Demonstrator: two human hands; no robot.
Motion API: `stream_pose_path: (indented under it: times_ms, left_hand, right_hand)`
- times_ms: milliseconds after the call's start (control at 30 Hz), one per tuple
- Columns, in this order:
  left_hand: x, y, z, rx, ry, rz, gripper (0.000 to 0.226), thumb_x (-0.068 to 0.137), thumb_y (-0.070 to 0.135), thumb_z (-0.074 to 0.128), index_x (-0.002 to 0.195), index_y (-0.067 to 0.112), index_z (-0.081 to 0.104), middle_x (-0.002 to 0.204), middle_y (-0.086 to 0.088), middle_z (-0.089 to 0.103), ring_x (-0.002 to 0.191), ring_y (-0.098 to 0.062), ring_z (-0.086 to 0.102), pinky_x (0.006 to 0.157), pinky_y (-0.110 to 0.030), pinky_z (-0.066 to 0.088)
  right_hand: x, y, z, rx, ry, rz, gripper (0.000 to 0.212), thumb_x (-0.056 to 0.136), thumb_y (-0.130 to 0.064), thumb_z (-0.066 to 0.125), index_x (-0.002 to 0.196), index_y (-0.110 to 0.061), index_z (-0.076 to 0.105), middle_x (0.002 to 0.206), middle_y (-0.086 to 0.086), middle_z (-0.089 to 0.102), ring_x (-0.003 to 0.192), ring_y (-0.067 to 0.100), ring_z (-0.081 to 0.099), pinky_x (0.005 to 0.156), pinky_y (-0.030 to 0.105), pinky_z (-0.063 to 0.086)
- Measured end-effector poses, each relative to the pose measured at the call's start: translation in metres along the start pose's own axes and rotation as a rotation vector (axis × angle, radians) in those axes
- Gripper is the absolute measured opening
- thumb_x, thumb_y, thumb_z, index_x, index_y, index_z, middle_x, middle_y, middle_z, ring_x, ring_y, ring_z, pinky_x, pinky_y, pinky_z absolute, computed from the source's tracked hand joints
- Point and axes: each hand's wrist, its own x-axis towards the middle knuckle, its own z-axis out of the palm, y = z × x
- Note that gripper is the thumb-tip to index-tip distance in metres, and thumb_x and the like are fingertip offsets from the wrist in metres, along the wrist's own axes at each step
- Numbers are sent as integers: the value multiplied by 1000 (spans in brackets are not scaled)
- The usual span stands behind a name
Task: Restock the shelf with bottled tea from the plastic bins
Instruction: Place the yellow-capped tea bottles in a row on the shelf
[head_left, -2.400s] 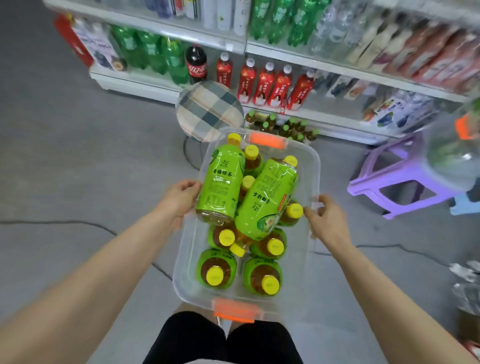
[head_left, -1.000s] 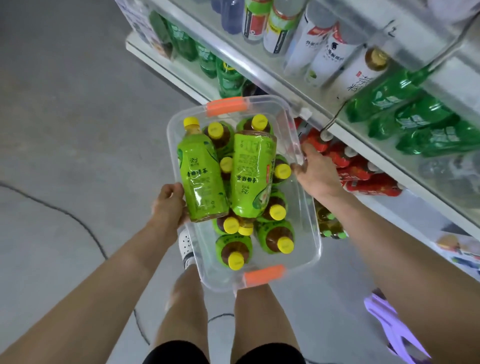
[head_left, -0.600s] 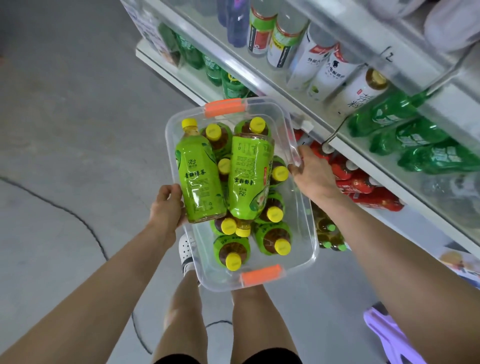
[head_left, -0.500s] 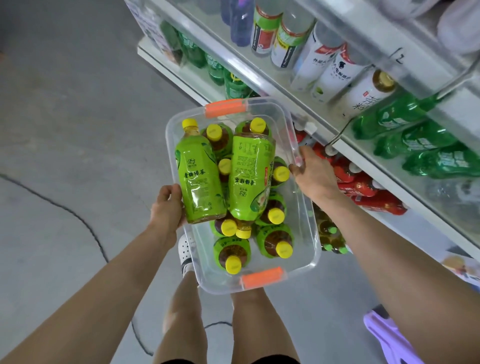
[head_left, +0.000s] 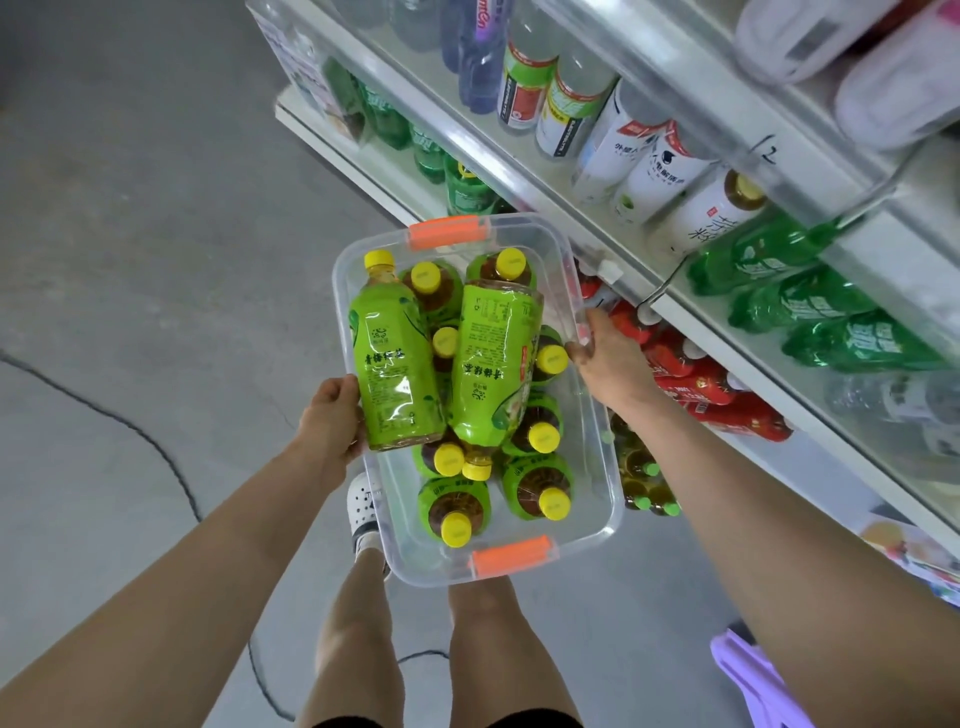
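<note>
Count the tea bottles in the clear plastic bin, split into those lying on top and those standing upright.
Green-labelled yellow-capped tea bottles lying on top: 2
Green-labelled yellow-capped tea bottles standing upright: 8 visible
Total in the clear plastic bin: 10 visible

Change from the earliest view: the person now stands beside the shelf (head_left: 691, 332), which runs along the right of the view, where earlier it lay ahead across the floor. The clear bin (head_left: 597, 467) (orange handles at both ends) is turned, its right wall close to the shelf edge. The two tea bottles lying on top (head_left: 395, 374) now sit nearly parallel, no longer splayed. The checked stool is out of view, and only a corner of the purple stool (head_left: 753, 686) shows at lower right.
</note>
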Motion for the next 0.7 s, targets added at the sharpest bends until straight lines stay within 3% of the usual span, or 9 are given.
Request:
stream_pose_path:
  times_ms: [67,133,200,267,400,567,700]
  left_hand:
    - [-1,3,0,23,10,-4,10,103,27,44,100,23,52,79,0,54,63,-13,48,67,-29,46]
    - [-2,6,-2,99,39,12,10,101,26,43,97,22,52,96,-6,62,74,-18,55,77,-36,52]
    - [-4,10,-6,252,88,55,19,99,31,42,107,21,55,124,-13,57,102,-28,56,93,-43,48]
    - [-14,21,-7,394,158,142,34,98,37,41,123,18,54,136,-14,45,117,-34,49,95,-39,42]
    - [-37,42,3,720,131,375,65,92,53,53,139,10,42,136,-17,44,123,-36,47,103,-44,40]
    - [-48,43,24,1027,147,417,104,74,68,66,138,-4,28,134,-24,41,126,-39,43,103,-44,37]
    - [-50,45,31,1054,204,421,108,71,64,72,140,-3,23,134,-20,37,124,-40,43,101,-45,41]
  right_hand:
    - [-3,-1,-1,-19,-14,0,32,102,-20,51,133,-18,43,93,17,68,75,31,64,71,39,53]
    - [-6,-3,-2,-29,-31,-9,39,102,-20,50,139,-17,41,104,18,67,86,34,66,78,43,55]
    - [-10,-3,-4,-50,-49,-13,43,102,-19,51,143,-13,40,122,17,62,107,35,62,91,45,51]
    - [-15,-3,-6,-103,-65,-14,43,101,-16,50,142,-7,41,129,19,57,117,36,56,95,42,46]
    - [-35,1,-11,-170,-23,-17,45,99,-11,51,142,-11,41,131,20,51,115,36,56,91,43,47]
    - [-61,6,-7,-171,41,5,52,96,-8,53,146,-14,40,135,17,48,116,33,54,94,40,44]
    - [-76,8,-4,-141,96,-33,54,93,-5,56,145,-13,43,130,17,51,109,35,57,91,42,47]
